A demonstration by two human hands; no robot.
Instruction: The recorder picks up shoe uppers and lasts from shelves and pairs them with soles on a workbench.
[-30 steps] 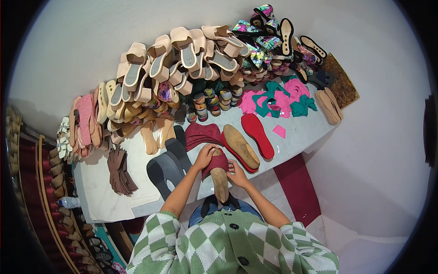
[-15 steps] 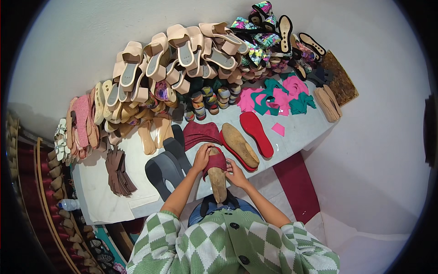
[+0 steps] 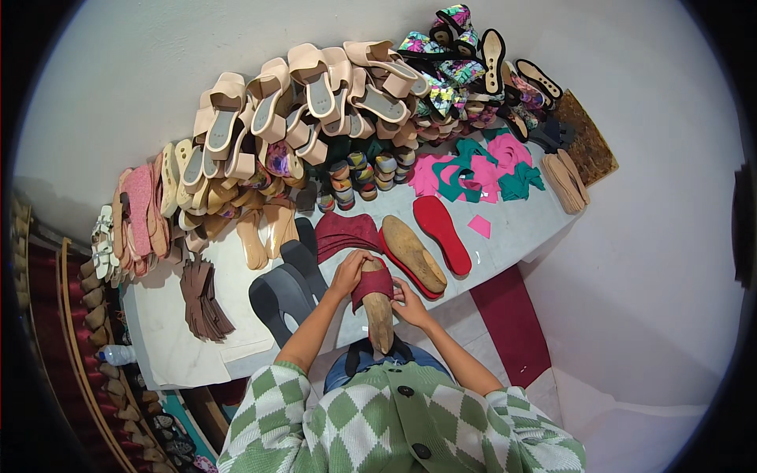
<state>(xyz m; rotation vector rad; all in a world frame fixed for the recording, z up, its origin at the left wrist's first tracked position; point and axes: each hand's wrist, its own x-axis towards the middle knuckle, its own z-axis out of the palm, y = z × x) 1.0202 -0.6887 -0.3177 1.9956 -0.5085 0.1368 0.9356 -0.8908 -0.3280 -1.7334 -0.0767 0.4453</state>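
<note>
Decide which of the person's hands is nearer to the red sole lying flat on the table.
Right. The right hand is at the wooden shoe form's right side, closer to the red sole; the left hand is on the form's far side.

Pale, plain wall (image 3: 158,71) behind the work area, evenly lit, soft shadow low at its left end. White surface (image 3: 169,331) runs diagonally along it, its far half buried under heaped sandals (image 3: 315,87) and soles. White wall (image 3: 654,260) on the right side, bare. Floor pale, with a dark red mat (image 3: 512,323) just beside the surface's near edge. At far left, a dark red patterned hanging (image 3: 47,347) with braided trim. Clear plastic bottle (image 3: 118,355) lies below the surface's left end.
</note>
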